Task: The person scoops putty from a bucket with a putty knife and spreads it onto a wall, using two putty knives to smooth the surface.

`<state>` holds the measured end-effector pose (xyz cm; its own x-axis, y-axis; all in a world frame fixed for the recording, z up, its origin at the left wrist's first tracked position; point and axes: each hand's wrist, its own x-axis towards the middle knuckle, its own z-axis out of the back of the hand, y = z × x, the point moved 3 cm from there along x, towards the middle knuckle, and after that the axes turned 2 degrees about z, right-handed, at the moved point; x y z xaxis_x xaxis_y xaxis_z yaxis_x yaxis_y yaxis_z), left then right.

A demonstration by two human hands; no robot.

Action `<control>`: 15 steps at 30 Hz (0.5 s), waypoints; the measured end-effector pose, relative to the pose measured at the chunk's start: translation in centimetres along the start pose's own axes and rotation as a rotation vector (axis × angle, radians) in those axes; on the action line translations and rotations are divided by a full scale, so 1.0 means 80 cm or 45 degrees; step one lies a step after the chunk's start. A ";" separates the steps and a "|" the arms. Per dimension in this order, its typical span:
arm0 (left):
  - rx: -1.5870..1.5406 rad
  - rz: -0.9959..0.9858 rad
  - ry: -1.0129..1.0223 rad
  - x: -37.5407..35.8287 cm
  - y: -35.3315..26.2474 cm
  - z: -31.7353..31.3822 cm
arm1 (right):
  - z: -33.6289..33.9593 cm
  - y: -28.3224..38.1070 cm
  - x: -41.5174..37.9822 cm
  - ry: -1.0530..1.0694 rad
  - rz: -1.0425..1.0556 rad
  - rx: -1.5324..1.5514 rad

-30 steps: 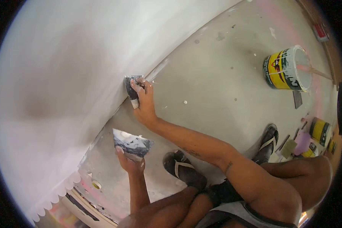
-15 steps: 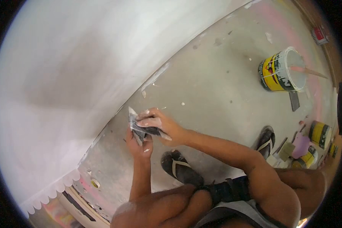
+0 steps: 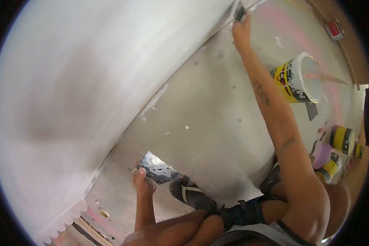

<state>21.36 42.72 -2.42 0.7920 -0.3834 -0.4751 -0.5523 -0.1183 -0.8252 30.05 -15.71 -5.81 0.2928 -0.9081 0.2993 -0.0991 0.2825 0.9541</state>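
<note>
My left hand (image 3: pixel 144 183) is closed on the edge of a dark flat putty blade (image 3: pixel 162 174), thumb on top. The blade is smeared, and a lump of white putty (image 3: pixel 155 160) lies on its upper face. Far off at the top of the view, my right hand (image 3: pixel 242 35) grips a dark putty scraper (image 3: pixel 240 15) with the arm stretched out. That scraper is at the foot of the white wall (image 3: pixel 131 61), where it meets the floor; whether its edge touches is too small to tell.
A yellow and black bucket (image 3: pixel 293 84) with a stick (image 3: pixel 332 78) in it stands right of my forearm. Beside it lies a dark flat piece (image 3: pixel 311 111). More tins (image 3: pixel 341 139) and a purple piece (image 3: pixel 322 155) are at the right. My sandalled foot (image 3: pixel 192 197) rests below the left hand.
My hands have parted. The right hand has swung far up and away to the wall's foot with its scraper. The left has dropped slightly, its blade now turned face up with white putty showing.
</note>
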 end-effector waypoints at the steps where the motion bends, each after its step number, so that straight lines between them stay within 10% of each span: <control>1: 0.012 0.004 -0.022 -0.003 0.000 0.003 | -0.004 -0.014 0.006 0.009 -0.022 0.008; 6: 0.033 -0.053 -0.141 -0.009 -0.010 0.019 | -0.048 -0.023 -0.096 -0.076 0.381 -0.274; 15: -0.049 -0.060 -0.142 -0.015 0.007 0.037 | -0.143 0.097 -0.414 0.289 -0.082 -0.045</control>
<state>20.89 45.83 -3.26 0.8400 -0.2726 -0.4691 -0.5219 -0.1695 -0.8360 30.46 20.11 -8.28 0.5038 -0.8332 0.2280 -0.0410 0.2406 0.9698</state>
